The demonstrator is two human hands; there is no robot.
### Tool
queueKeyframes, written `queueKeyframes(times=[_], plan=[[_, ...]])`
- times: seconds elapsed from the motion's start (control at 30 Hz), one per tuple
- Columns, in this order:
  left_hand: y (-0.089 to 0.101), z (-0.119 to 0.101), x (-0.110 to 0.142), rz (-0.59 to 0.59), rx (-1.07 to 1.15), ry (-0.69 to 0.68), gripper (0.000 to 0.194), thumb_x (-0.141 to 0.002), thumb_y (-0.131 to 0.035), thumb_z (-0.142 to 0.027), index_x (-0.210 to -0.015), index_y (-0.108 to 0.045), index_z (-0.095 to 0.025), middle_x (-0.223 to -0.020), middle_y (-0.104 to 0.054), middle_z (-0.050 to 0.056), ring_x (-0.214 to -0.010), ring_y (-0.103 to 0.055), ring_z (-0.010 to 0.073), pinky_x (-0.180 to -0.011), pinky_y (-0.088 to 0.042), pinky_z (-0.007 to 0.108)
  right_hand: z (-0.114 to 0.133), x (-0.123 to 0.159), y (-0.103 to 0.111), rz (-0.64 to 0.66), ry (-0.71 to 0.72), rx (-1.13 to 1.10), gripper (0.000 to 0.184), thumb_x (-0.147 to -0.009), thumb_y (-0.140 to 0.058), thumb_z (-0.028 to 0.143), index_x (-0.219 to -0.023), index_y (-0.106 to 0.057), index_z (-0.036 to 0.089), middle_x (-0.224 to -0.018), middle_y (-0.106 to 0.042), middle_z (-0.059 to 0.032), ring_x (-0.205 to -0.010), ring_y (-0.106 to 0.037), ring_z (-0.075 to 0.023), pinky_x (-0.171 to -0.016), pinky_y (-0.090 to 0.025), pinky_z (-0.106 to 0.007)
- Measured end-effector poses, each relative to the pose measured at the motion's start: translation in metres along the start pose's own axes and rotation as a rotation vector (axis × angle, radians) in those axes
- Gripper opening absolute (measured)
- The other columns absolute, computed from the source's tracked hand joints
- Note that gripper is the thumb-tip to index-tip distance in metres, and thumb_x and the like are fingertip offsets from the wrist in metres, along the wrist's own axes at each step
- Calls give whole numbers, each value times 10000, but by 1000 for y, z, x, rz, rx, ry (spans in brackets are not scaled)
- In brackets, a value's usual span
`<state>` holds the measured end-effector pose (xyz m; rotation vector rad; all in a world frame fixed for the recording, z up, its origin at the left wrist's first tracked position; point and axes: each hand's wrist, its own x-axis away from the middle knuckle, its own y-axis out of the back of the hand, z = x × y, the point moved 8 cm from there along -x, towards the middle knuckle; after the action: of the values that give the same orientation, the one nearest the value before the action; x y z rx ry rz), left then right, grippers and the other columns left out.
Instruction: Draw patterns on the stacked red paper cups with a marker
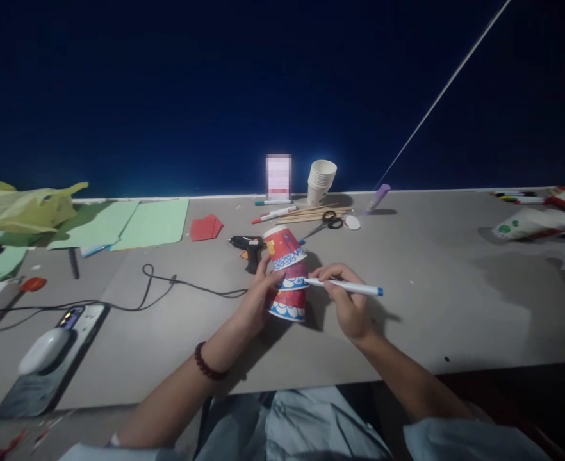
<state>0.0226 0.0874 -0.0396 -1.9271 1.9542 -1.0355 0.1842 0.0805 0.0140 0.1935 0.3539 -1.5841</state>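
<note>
A stack of decorated paper cups [289, 272], red with blue and white scallops, leans slightly in front of me. My left hand [259, 291] is wrapped round its left side. Between the fingers of my right hand [347, 298] is a white marker [359, 287] with a blue end. Its tip points left and meets or nearly meets the scalloped rim of the middle cup. Just behind the cups lies a black glue gun [248, 250], partly covered by my left hand.
Scissors [328, 221], wooden sticks [306, 216], white paper cups [321, 179] and a purple stick-like item [378, 197] stand or lie behind. Folded red paper [206, 227], green sheets [155, 224], a black cable [186, 283] and a phone [32, 390] are leftward. Another decorated cup [527, 224] lies right.
</note>
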Motion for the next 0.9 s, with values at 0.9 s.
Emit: queueKeyframes(times=[0.9], plan=[[10,4,-6,-67,-89,-94,758,-642,-896,-338,-1303,-541,-232,-1171,-709,92,-1056,-688,271,-960,-517,431,7,1,-8,95,15,97,98,-894,-579,235,-835,-656,249,-842,-711,-19,-842,-683,-200,-786,-539,-332]])
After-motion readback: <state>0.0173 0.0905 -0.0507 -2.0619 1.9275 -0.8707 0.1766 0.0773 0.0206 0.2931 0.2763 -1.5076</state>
